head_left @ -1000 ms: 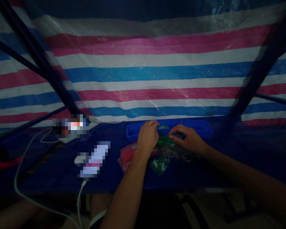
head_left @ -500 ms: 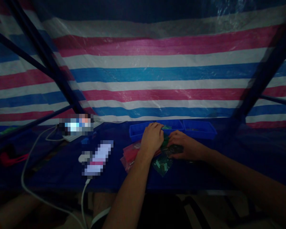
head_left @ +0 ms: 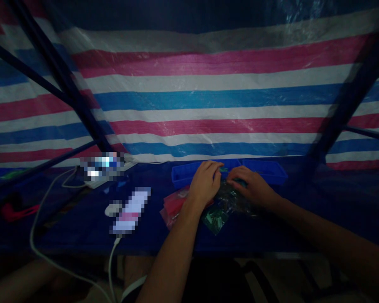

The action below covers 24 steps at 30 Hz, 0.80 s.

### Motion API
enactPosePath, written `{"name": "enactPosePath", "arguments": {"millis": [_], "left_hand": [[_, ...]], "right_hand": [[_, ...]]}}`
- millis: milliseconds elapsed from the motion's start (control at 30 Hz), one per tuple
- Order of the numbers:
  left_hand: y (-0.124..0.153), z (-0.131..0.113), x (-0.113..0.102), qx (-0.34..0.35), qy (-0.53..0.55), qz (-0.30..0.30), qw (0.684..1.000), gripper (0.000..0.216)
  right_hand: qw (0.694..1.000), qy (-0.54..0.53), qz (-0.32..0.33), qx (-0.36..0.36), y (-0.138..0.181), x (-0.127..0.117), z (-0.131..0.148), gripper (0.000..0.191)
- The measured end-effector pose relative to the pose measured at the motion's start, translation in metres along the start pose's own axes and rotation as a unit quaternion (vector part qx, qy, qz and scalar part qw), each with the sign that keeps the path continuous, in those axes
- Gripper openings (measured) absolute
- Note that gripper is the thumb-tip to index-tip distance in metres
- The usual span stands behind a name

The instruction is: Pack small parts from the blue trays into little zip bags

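My left hand (head_left: 206,182) is closed, its fingers bent together at the front of the blue bins. Whatever lies under its fingertips is hidden. Just to the right, my right hand (head_left: 251,184) is curled, with a small greenish bit showing by the thumb; what it grips cannot be made out. Beneath and between the hands is a crumpled clear plastic bag (head_left: 232,201). Nearer to me lies a green-tinted bag (head_left: 215,219) with small pale pieces inside. Red plastic bags (head_left: 176,203) are partly covered by my left forearm.
Blue bins, a left one (head_left: 182,173) and a right one (head_left: 267,169), stand along the table's back edge. To the left are a charging phone (head_left: 132,210), a round white object (head_left: 113,209) and a power strip (head_left: 105,176) with cables. Blue frame bars slope at both sides before a striped sheet.
My right hand has moved slightly up and toward the bins, uncovering more of the clear bag. My left hand has shifted a little right. The green bit between them is now mostly hidden.
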<state>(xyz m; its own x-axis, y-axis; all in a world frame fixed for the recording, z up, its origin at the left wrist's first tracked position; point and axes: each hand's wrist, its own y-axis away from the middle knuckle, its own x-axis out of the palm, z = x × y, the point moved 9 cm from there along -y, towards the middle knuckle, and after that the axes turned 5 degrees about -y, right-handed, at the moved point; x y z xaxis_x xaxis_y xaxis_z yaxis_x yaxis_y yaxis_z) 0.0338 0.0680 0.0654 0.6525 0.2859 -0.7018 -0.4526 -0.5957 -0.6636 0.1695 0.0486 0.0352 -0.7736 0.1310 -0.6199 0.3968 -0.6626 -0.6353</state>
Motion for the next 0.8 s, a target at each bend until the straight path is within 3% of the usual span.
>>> {"name": "enactPosePath", "arguments": {"millis": [167,333,600,800], "left_hand": [[0.002,-0.011,0.003,0.029,0.029,0.019,0.999,0.027],[0.002,-0.013,0.010,0.024,0.044,0.039,0.998,0.032],[-0.001,-0.006,0.007,-0.025,0.114,0.030,0.993,0.028],[-0.002,-0.008,0.004,-0.039,0.138,0.033,0.989,0.026]], "right_hand": [[0.992,-0.014,-0.083,0.090,0.004,-0.019,-0.021,0.014],[0.972,-0.101,-0.106,0.183,0.008,-0.022,-0.042,0.025],[0.939,-0.249,-0.136,0.195,0.009,-0.018,-0.045,0.032],[0.925,-0.285,-0.131,0.217,0.011,-0.015,-0.049,0.031]]}}
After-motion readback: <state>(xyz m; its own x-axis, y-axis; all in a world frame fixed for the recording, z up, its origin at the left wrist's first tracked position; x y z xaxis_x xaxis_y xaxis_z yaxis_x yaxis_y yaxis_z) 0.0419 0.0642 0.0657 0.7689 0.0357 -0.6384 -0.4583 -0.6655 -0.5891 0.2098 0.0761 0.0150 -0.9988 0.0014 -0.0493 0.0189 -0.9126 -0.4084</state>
